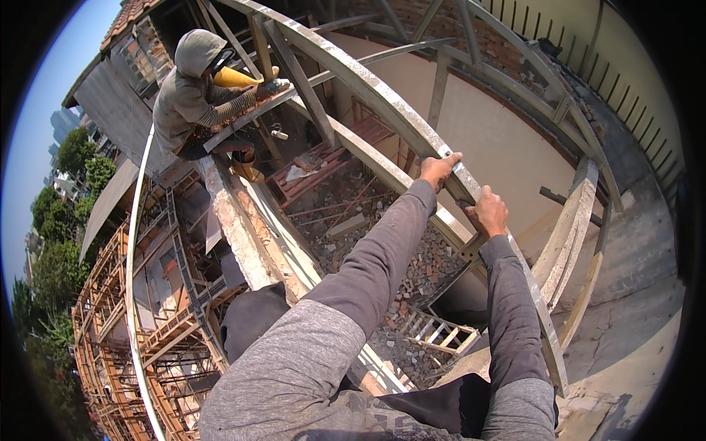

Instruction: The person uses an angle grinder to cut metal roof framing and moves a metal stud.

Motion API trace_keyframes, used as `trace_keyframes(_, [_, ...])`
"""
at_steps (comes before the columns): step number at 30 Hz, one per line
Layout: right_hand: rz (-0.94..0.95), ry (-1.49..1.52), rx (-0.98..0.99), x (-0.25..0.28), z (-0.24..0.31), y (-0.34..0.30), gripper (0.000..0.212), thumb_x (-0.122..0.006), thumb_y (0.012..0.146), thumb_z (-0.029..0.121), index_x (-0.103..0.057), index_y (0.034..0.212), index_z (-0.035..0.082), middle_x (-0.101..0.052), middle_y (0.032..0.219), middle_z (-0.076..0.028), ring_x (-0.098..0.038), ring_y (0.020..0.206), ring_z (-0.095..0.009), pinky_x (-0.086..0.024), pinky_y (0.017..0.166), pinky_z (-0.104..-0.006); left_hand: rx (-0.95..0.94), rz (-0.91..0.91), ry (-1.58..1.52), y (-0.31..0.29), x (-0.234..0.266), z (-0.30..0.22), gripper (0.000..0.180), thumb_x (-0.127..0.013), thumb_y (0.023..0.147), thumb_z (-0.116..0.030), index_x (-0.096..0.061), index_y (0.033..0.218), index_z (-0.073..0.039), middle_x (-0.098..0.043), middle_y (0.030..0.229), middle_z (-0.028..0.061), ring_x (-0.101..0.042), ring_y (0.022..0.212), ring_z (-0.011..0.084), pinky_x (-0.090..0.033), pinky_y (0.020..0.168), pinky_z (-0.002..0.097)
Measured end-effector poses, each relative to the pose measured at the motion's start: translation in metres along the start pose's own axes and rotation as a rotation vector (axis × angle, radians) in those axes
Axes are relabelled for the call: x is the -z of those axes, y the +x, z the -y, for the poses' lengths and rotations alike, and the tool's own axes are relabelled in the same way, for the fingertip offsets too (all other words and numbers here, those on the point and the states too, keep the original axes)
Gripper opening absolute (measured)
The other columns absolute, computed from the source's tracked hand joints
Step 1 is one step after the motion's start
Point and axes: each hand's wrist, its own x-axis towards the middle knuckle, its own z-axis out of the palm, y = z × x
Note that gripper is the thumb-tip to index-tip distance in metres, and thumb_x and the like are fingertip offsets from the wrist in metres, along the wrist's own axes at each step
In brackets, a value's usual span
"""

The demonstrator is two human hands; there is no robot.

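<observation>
The truss rail [382,99] looks like dull, scuffed galvanised metal; the sleeves [382,250] are soft matt knit cloth.

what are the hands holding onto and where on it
Both hands grip the long metal roof beam: left hand on its upper edge, right hand just below it on the same edge.

I have my left hand [440,170] and right hand [487,212] both closed on the long grey steel truss chord [382,99], so that bar blocks any straight reach forward. Below the chord, open gaps between its slanted grey steel web struts [300,73] leave room for a hand to pass. Far down under the chord lie brick rubble [412,272] and a small wooden ladder [437,334]. At the chord's far end a hooded person in grey [193,92] fills the way. Right of the chord, the cream concrete ledge [570,235] closes that side.
</observation>
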Motion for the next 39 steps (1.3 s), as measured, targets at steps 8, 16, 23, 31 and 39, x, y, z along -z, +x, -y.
trace_keyframes(8, [-0.016, 0.006, 0.000, 0.001, -0.003, -0.003, 0.053, -0.088, 0.071, 0.035, -0.057, 0.101, 0.004, -0.070, 0.101, -0.024, -0.068, 0.099, -0.043, -0.054, 0.083, -0.0499, 0.000, 0.045, -0.048, 0.000, -0.003, 0.004, 0.074, -0.085, 0.078, -0.033, -0.054, 0.120, 0.019, -0.066, 0.113, 0.0212, -0.069, 0.089, 0.0240, -0.057, 0.076, 0.0348])
trace_keyframes(16, [0.006, 0.027, 0.020, -0.006, -0.009, 0.003, 0.063, -0.083, 0.072, 0.051, -0.057, 0.104, 0.004, -0.069, 0.102, -0.026, -0.066, 0.099, -0.046, -0.052, 0.084, -0.0522, -0.005, 0.010, -0.004, 0.010, -0.001, 0.009, 0.077, -0.086, 0.077, -0.034, -0.053, 0.120, 0.020, -0.065, 0.115, 0.0230, -0.069, 0.091, 0.0251, -0.057, 0.077, 0.0350])
trace_keyframes(23, [0.010, 0.009, 0.021, -0.006, -0.009, 0.003, 0.062, -0.083, 0.073, 0.051, -0.057, 0.104, 0.004, -0.069, 0.103, -0.026, -0.067, 0.099, -0.045, -0.053, 0.084, -0.0523, -0.031, 0.029, -0.043, 0.013, -0.002, 0.012, 0.079, -0.086, 0.076, -0.035, -0.053, 0.121, 0.021, -0.066, 0.114, 0.0230, -0.069, 0.089, 0.0257, -0.057, 0.076, 0.0355])
trace_keyframes(31, [-0.005, -0.027, 0.007, -0.001, -0.001, -0.001, 0.056, -0.084, 0.074, 0.044, -0.057, 0.103, 0.004, -0.070, 0.102, -0.024, -0.068, 0.099, -0.043, -0.054, 0.084, -0.0502, -0.011, 0.000, -0.005, 0.014, -0.002, 0.012, 0.080, -0.086, 0.076, -0.035, -0.052, 0.121, 0.021, -0.062, 0.122, 0.0287, -0.067, 0.103, 0.0297, -0.054, 0.088, 0.0364])
trace_keyframes(39, [-0.020, -0.132, 0.113, -0.021, -0.006, 0.015, 0.050, -0.080, 0.079, 0.040, -0.054, 0.103, 0.004, -0.069, 0.102, -0.024, -0.064, 0.098, -0.049, -0.051, 0.080, -0.0546, -0.064, -0.187, 0.312, 0.040, 0.001, 0.014, 0.091, -0.088, 0.070, -0.048, -0.055, 0.127, 0.015, -0.063, 0.124, 0.0268, -0.066, 0.108, 0.0317, -0.053, 0.093, 0.0371])
